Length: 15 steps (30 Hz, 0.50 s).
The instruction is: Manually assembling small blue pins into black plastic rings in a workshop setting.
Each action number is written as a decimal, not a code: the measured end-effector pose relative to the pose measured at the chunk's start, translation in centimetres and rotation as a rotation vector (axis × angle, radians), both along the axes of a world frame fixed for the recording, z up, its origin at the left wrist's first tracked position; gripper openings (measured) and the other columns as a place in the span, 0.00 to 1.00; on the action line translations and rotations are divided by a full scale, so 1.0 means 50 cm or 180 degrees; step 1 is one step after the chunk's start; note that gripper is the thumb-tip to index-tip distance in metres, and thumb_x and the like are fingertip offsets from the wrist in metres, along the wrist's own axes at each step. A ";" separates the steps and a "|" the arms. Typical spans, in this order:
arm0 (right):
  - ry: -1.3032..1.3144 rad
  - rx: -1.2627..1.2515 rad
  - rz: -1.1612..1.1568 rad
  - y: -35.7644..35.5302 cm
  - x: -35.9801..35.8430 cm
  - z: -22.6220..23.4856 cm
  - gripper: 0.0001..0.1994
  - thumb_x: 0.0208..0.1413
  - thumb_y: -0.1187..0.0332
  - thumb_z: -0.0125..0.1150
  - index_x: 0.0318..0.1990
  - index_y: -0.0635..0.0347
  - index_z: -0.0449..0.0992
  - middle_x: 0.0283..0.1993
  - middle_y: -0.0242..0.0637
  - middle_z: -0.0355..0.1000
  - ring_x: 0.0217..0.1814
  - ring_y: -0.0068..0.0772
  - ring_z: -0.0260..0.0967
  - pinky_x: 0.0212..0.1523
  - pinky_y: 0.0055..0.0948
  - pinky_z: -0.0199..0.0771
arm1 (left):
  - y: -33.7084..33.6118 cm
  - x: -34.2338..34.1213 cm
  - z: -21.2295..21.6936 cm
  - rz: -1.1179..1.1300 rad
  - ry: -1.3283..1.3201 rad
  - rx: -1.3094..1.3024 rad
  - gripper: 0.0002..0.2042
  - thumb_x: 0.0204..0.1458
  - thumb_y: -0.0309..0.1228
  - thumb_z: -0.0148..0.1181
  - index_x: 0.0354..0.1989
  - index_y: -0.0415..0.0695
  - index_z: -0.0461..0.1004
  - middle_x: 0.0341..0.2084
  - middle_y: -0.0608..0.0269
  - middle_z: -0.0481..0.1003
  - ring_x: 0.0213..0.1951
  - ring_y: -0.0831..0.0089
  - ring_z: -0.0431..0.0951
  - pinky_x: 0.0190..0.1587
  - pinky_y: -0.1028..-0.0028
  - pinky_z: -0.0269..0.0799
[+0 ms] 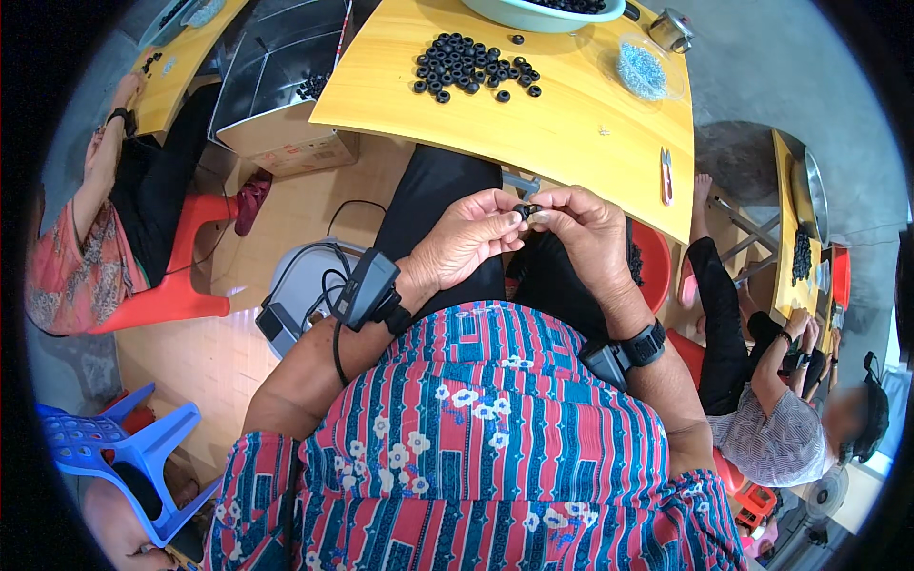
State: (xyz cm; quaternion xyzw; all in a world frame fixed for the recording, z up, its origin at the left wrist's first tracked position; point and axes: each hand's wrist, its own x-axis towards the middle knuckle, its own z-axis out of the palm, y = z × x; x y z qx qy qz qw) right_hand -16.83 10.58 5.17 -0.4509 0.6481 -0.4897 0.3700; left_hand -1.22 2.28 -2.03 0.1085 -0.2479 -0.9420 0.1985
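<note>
In front of my lap, my left hand and my right hand meet fingertip to fingertip. Between them is a small round black piece, pinched by thumb and forefinger on both sides; its details are partly covered by the fingers. It resembles the loose black ring-shaped pieces scattered on the yellow table just beyond. On that table's right side lie a pair of thread snips with a red handle and a clear dish of small bluish, transparent bits.
A pale green basin and a metal cup stand at the table's far side. Right of my lap sits a red basin. Leftward are a cardboard box, a grey stool and a blue chair. People sit on both sides.
</note>
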 end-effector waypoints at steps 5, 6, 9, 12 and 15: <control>0.0470 -0.0140 0.0085 0.000 -0.004 -0.007 0.07 0.46 0.78 0.63 0.35 0.59 0.79 0.31 0.32 0.76 0.35 0.20 0.73 0.38 0.20 0.73 | 0.002 -0.001 -0.005 0.0008 -0.0058 0.0020 0.07 0.56 0.26 0.54 0.42 0.43 0.70 0.34 0.65 0.73 0.39 0.77 0.74 0.46 0.72 0.73; 0.0587 -0.0143 0.0091 -0.001 -0.003 -0.007 0.07 0.46 0.78 0.64 0.35 0.58 0.79 0.31 0.32 0.76 0.35 0.21 0.73 0.38 0.20 0.73 | 0.002 -0.001 -0.004 0.0014 -0.0048 0.0028 0.07 0.57 0.26 0.54 0.42 0.43 0.70 0.34 0.65 0.73 0.39 0.76 0.74 0.46 0.72 0.73; 0.0917 -0.0297 0.0131 -0.002 -0.002 -0.003 0.08 0.45 0.77 0.65 0.35 0.58 0.79 0.31 0.34 0.76 0.34 0.25 0.74 0.37 0.21 0.73 | 0.005 -0.003 0.002 0.0057 -0.0086 0.0052 0.06 0.57 0.27 0.54 0.42 0.42 0.70 0.33 0.64 0.73 0.37 0.77 0.73 0.45 0.73 0.73; 0.1501 -0.0382 0.0213 -0.004 0.000 0.008 0.09 0.43 0.76 0.65 0.34 0.57 0.79 0.30 0.36 0.75 0.33 0.31 0.74 0.36 0.24 0.73 | 0.003 -0.003 -0.003 0.0057 -0.0098 0.0046 0.06 0.57 0.27 0.55 0.42 0.42 0.70 0.33 0.64 0.73 0.37 0.77 0.73 0.45 0.73 0.73; 0.1787 -0.0427 0.0267 -0.004 0.002 0.017 0.09 0.42 0.77 0.65 0.34 0.58 0.79 0.30 0.38 0.74 0.33 0.36 0.74 0.36 0.26 0.73 | 0.005 -0.003 -0.008 0.0029 -0.0090 0.0039 0.07 0.56 0.26 0.54 0.43 0.43 0.71 0.34 0.64 0.73 0.39 0.75 0.74 0.46 0.71 0.73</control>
